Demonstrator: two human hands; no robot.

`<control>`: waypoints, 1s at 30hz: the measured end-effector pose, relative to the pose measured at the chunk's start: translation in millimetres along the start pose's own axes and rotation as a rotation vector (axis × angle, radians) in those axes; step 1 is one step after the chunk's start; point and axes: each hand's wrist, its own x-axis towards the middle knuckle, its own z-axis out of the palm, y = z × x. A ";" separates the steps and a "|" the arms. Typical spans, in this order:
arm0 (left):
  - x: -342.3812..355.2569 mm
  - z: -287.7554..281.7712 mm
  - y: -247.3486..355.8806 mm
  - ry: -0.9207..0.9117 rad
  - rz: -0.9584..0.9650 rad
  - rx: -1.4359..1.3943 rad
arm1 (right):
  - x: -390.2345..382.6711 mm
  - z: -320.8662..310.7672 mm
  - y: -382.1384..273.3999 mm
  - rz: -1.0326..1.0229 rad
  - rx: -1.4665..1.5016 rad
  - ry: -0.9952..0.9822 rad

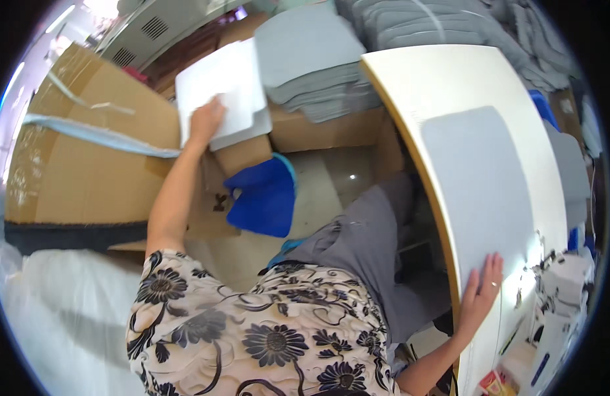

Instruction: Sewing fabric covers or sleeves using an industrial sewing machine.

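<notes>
While the left hand (pixel 207 123) touches a stack of flat white sheets (pixel 235 86) — whether it grips one, I cannot tell — the right hand (pixel 480 296) lies flat, fingers extended, at the near end of a rounded grey sheet (pixel 478 178) on the white, brown-edged table (pixel 443 74). A dark printed mark (pixel 220 202) shows on brown cardboard (pixel 211 219).

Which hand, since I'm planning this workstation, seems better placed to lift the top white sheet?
Probably the left hand: it is right at the white sheets. The right hand is across on the table, by the grey sheet.
</notes>
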 end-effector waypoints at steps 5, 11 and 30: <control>48.6 -108.0 111.6 0.800 0.396 -0.083 | -10.1 -1.7 -1.8 0.025 -0.006 0.058; 90.0 -210.5 270.9 0.715 0.410 -1.094 | -10.1 1.1 -13.6 0.065 0.072 0.245; 90.8 1.8 486.7 -0.640 0.713 -0.971 | -53.0 -16.0 -25.3 0.198 0.059 0.276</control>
